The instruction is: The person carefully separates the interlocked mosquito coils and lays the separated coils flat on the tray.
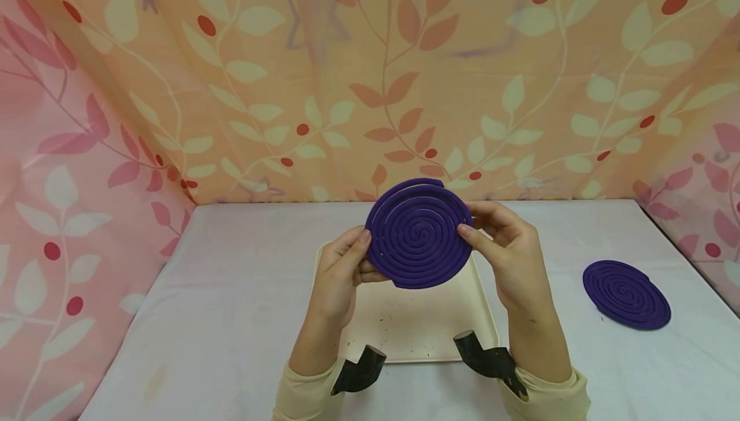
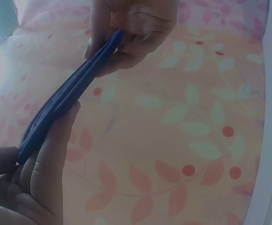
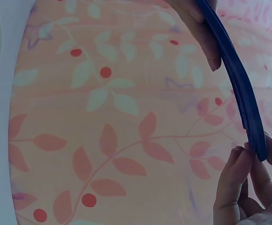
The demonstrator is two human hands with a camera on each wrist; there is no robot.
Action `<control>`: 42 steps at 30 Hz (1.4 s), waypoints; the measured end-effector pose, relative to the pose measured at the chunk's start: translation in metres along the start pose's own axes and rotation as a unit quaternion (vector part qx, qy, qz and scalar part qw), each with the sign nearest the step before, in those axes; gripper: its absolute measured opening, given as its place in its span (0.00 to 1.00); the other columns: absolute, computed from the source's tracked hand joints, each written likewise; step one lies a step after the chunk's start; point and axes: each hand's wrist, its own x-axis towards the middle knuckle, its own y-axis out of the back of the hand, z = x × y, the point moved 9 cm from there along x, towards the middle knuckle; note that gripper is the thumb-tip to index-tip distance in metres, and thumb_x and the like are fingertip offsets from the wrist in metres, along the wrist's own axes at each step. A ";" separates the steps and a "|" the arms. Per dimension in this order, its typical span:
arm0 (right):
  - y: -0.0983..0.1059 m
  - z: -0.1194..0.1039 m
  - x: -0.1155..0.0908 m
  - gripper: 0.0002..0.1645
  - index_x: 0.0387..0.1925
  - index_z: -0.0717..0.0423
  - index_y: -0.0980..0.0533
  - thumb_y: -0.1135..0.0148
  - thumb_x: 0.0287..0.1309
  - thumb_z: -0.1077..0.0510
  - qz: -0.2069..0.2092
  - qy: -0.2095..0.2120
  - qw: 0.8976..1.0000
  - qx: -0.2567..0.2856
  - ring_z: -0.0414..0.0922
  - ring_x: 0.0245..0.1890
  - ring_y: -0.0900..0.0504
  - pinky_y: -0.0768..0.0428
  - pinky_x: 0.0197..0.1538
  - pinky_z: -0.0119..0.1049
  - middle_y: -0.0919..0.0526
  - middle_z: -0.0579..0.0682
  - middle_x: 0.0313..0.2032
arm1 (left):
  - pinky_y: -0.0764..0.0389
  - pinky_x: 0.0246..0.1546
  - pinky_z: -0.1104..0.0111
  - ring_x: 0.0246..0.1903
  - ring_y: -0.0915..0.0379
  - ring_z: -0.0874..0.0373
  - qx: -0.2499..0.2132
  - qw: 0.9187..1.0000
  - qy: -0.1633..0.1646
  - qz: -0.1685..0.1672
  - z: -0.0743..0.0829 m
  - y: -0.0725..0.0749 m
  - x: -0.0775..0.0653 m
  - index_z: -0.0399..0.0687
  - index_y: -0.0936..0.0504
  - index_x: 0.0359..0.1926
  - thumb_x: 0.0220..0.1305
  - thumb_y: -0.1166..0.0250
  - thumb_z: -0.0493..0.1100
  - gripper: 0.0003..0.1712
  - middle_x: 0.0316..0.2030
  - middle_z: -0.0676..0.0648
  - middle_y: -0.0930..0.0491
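Over the tray, a purple mosquito coil [image 1: 421,234], a flat round spiral, is held up with its face toward the head camera. My left hand [image 1: 341,263] pinches its left edge, thumb in front and fingers behind. The opposite edge is pinched by my right hand [image 1: 509,247], with the thumb on the face. Seen edge-on in the left wrist view, the coil [image 2: 61,98] shows a slight gap between layers along its side. A second purple mosquito coil [image 1: 627,295] lies flat on the table at the right, apart from both hands.
Below the hands a cream tray [image 1: 416,337] sits on the white-covered table [image 1: 231,318], with small dark crumbs in it. Floral cloth [image 1: 370,74] hangs behind and at both sides. Black wrist mounts [image 1: 361,369] stick out near the sleeves.
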 end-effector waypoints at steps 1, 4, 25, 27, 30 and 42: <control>0.001 0.000 0.000 0.16 0.41 0.69 0.22 0.43 0.51 0.81 0.004 -0.002 1.000 -0.004 0.42 0.33 0.23 0.20 0.33 0.27 0.19 0.52 0.34 | 0.17 0.28 0.68 0.27 0.18 0.62 0.004 1.000 0.001 0.000 0.000 0.000 0.000 0.12 0.33 0.45 0.72 0.57 0.35 0.21 0.28 0.53 0.16; 0.002 0.001 0.000 0.15 0.40 0.70 0.22 0.42 0.49 0.81 0.010 -0.006 1.000 -0.008 0.43 0.31 0.25 0.21 0.29 0.26 0.20 0.52 0.32 | 0.17 0.28 0.68 0.27 0.18 0.62 0.012 1.000 0.003 -0.001 0.000 0.001 0.000 0.11 0.33 0.45 0.72 0.57 0.35 0.21 0.28 0.54 0.16; 0.004 0.005 0.000 0.15 0.38 0.69 0.23 0.40 0.47 0.81 0.025 -0.019 0.999 -0.013 0.42 0.25 0.28 0.25 0.23 0.26 0.23 0.52 0.26 | 0.17 0.28 0.68 0.28 0.18 0.60 0.021 0.999 0.017 0.018 -0.005 0.007 0.001 0.13 0.32 0.47 0.73 0.55 0.38 0.22 0.31 0.44 0.16; 0.004 0.005 0.000 0.14 0.38 0.69 0.23 0.40 0.48 0.81 0.026 -0.022 0.999 -0.016 0.42 0.24 0.28 0.25 0.23 0.26 0.23 0.52 0.26 | 0.17 0.28 0.68 0.28 0.18 0.61 0.019 1.000 0.018 0.017 -0.005 0.007 0.001 0.12 0.32 0.47 0.73 0.56 0.37 0.22 0.31 0.46 0.16; 0.005 0.006 0.000 0.14 0.38 0.69 0.23 0.40 0.48 0.80 0.027 -0.025 0.999 -0.018 0.42 0.24 0.28 0.25 0.23 0.26 0.24 0.51 0.25 | 0.17 0.28 0.68 0.28 0.18 0.61 0.023 1.000 0.015 0.014 -0.005 0.007 0.001 0.12 0.32 0.47 0.73 0.56 0.37 0.22 0.31 0.41 0.16; 0.004 0.008 -0.001 0.12 0.37 0.67 0.22 0.40 0.50 0.79 0.024 -0.039 0.999 -0.021 0.40 0.20 0.26 0.24 0.23 0.26 0.22 0.50 0.24 | 0.16 0.29 0.68 0.28 0.18 0.61 0.032 0.999 0.018 0.013 -0.005 0.008 0.002 0.13 0.32 0.45 0.73 0.56 0.38 0.22 0.32 0.36 0.17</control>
